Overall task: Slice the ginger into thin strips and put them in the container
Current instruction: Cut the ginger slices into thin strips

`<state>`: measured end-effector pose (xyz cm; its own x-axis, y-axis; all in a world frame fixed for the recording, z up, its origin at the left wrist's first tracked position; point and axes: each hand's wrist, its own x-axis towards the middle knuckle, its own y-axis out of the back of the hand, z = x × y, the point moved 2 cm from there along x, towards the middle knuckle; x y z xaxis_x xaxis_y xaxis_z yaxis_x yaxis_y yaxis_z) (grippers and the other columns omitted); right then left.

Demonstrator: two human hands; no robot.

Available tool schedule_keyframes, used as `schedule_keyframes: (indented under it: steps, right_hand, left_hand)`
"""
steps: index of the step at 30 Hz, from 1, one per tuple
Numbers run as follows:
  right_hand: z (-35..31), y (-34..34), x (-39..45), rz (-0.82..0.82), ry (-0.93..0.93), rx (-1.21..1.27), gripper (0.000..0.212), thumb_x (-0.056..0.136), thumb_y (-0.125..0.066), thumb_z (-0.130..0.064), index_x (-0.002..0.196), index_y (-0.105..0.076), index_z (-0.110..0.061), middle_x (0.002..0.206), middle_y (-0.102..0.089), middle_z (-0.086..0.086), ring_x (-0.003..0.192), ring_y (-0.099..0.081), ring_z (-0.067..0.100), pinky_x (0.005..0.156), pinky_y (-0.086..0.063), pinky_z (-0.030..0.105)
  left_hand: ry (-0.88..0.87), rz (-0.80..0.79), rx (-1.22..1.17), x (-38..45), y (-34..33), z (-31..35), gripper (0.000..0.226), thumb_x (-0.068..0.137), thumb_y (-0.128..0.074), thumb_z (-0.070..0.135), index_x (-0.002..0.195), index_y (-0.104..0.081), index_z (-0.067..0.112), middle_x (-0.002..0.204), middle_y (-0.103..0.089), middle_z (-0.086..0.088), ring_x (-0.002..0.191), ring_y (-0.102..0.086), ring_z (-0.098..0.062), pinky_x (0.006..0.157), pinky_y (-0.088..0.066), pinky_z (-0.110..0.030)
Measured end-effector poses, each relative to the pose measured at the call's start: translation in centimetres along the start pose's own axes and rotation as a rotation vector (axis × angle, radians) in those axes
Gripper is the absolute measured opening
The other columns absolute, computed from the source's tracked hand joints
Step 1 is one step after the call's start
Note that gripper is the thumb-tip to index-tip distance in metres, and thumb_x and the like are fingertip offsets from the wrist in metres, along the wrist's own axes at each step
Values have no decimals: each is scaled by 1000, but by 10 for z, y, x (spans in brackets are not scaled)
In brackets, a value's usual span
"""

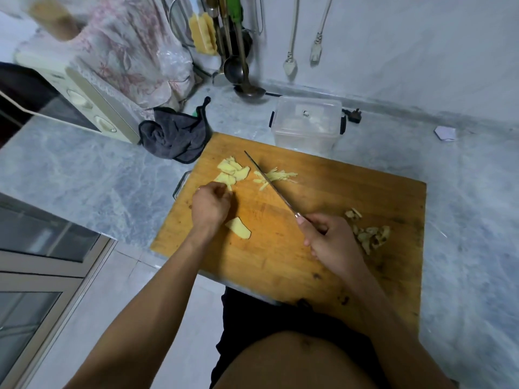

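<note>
- Left hand (210,204) pinches the pale yellow flat ginger slices (232,172), steadying them on the orange-brown wooden chopping board (351,192).
- Right hand (327,237) grips the thin steel knife (269,183), blade parked beside the cut ginger strips (276,175).
- Clear lidded plastic container (307,123) waits just behind the board, handy for loading.

1 cutting board (323,248), 1 knife (269,183), 1 container (306,124), 1 dark cloth (174,136), 2 hands (210,203)

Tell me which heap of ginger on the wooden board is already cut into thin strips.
The pale yellow heap of strips under the knife blade, right of the flat slices. The slices are broad, and the brownish peels are scraps.
</note>
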<state>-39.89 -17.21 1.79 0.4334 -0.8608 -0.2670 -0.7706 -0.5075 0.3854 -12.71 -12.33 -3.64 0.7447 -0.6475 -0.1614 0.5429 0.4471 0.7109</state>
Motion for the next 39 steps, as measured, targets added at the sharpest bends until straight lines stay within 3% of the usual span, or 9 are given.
schedule_keyframes:
  steps: [4, 7, 13, 17, 21, 25, 27, 34, 39]
  right_hand:
    - [-1, 2, -2, -1, -5, 19, 23, 96, -61, -39, 95, -75, -21, 60, -66, -4, 46, -56, 2, 57, -51, 33]
    - [1, 4, -3, 16, -5, 20, 22, 96, -61, -38, 93, -75, -21, 60, -66, -4, 47, -56, 2, 59, -53, 36]
    - [3, 4, -4, 17, -30, 18, 24, 96, -61, -40, 99, -76, -21, 62, -67, -6, 50, -57, 2, 61, -53, 36]
    - [3, 5, -6, 15, -22, -9, 24, 97, -60, -40, 98, -75, -22, 63, -68, -2, 46, -56, 1, 58, -49, 30]
    - [3, 2, -6, 7, -18, 6, 26, 97, -60, -39, 99, -76, -19, 62, -67, -1, 46, -56, 1, 56, -46, 27]
    - [4, -6, -6, -29, -51, 16, 30, 95, -60, -43, 107, -75, -20, 62, -67, -5, 46, -57, 1, 55, -46, 27]
    - [4, -8, -8, -64, -56, 11, 27, 96, -60, -43, 105, -74, -22, 63, -67, -4, 46, -56, 1, 54, -47, 28]
    - [5, -8, -11, -183, -18, -58, 27, 96, -61, -40, 96, -74, -16, 65, -67, 7, 44, -52, 2, 55, -41, 28]
    - [3, -12, -13, -181, -10, -83, 29, 94, -64, -41, 102, -75, -15, 63, -64, -7, 48, -53, -3, 56, -39, 22]
  left_hand:
    - [-31, 0, 172, 32, -9, 6, 35, 94, -65, 23, 129, -62, 20, 138, -49, -14, 89, -63, -24, 84, -55, -31]
    - [-8, -19, 193, 42, -11, 7, 33, 92, -68, 19, 125, -65, 15, 138, -46, -12, 92, -62, -25, 89, -55, -34]
    - [65, 65, -73, 28, 6, 3, 5, 89, -73, 16, 86, -69, 17, 91, -69, 3, 84, -60, -12, 72, -44, -21]
    - [203, -74, -368, -7, 30, -3, 8, 85, -77, 11, 79, -75, 16, 74, -71, -1, 68, -62, -14, 70, -54, -29]
    - [286, -268, -404, -50, 22, -12, 11, 82, -76, 0, 79, -76, 10, 69, -73, -2, 59, -62, -11, 61, -55, -21]
    - [111, -188, -254, -63, 7, -25, 9, 80, -81, 7, 77, -75, 14, 73, -72, 8, 65, -63, 3, 74, -49, -11]
    - [30, -135, -178, -66, 4, -29, 9, 81, -81, 11, 78, -74, 15, 75, -69, 12, 66, -60, 8, 69, -42, -2]
    - [-47, -47, 19, -64, 2, -30, 30, 85, -78, 29, 112, -74, 17, 95, -63, -3, 84, -60, -15, 82, -40, -18]
    - [8, -76, -30, -59, 3, -26, 14, 84, -79, 28, 93, -78, 17, 87, -72, 2, 80, -65, -13, 67, -41, -10]
